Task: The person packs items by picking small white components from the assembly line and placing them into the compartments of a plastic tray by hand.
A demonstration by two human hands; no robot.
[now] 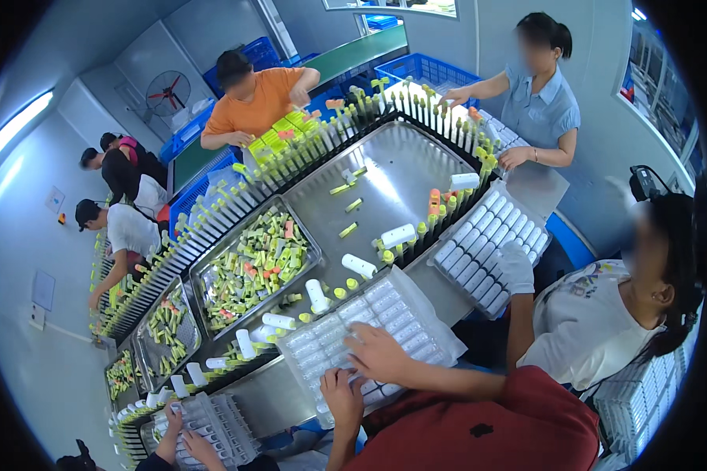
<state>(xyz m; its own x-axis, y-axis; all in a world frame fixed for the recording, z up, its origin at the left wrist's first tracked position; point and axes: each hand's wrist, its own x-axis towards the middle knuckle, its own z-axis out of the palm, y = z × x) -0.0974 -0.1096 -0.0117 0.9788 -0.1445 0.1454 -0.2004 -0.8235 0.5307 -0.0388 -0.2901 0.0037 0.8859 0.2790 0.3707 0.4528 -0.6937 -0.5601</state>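
Observation:
A pale tray of short whitish cylinders in rows lies in front of me, at the near edge of the metal table; translucent plastic spreads past its sides. My right hand reaches across it from the right, palm down, fingers bent and spread over the rows. Close by, my left hand rests at the tray's near left part, fingers curved and apart against it. I make out nothing held in either hand. Beyond the tray, white cylinders and yellow-green caps line the table edge.
A metal bin holds yellow-green and orange pieces. Upright dark holders with yellow-green parts ring the table. A co-worker's gloved hand touches another tray at right. Lower left, another co-worker's hands work at a tray.

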